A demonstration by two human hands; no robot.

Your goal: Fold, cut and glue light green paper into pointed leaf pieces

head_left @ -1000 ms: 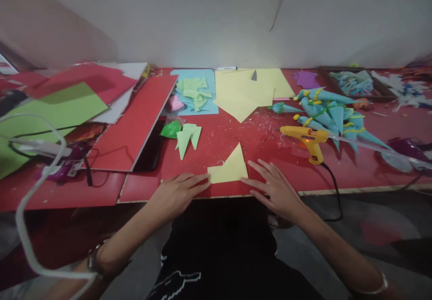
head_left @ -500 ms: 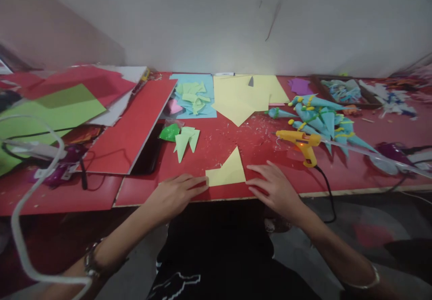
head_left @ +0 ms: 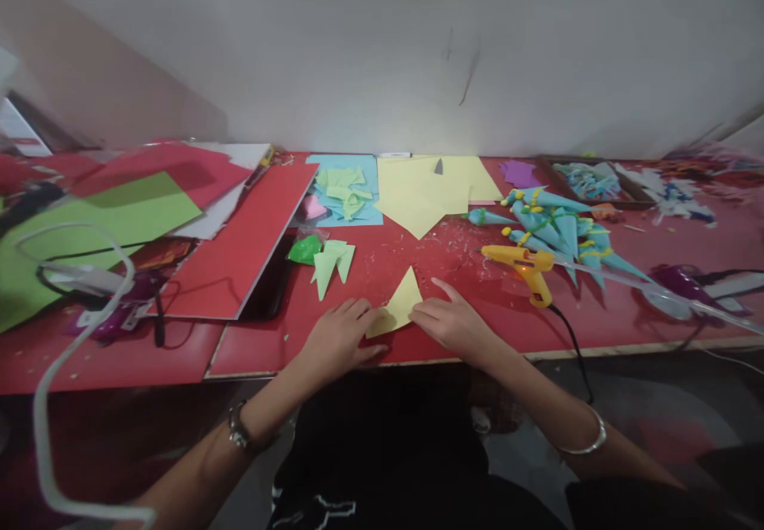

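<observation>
A small folded piece of yellow paper (head_left: 401, 304) lies near the front edge of the red table, with a pointed tip facing the wall. My left hand (head_left: 343, 335) holds down its left end with bent fingers, the thumb apart in front of it. On the right side, my right hand (head_left: 450, 323) grips the paper's edge with its fingertips, one finger sticking out forward. The fingers cover both ends of the paper. Pale green paper points (head_left: 332, 266) and a green packet (head_left: 305, 249) lie beyond my left hand.
Right of my hands rests a yellow glue gun (head_left: 525, 266), its black cord hanging over the edge. Behind it are several blue paper cones (head_left: 555, 224). Yellow sheets (head_left: 418, 196) lie toward the wall. A red board (head_left: 239, 243) and a white cable (head_left: 44, 426) are at the left.
My right hand has moved left onto the yellow paper, and my left hand has shifted right over its end. The paper's visible shape is narrower, its right part covered or folded. The view has tilted slightly.
</observation>
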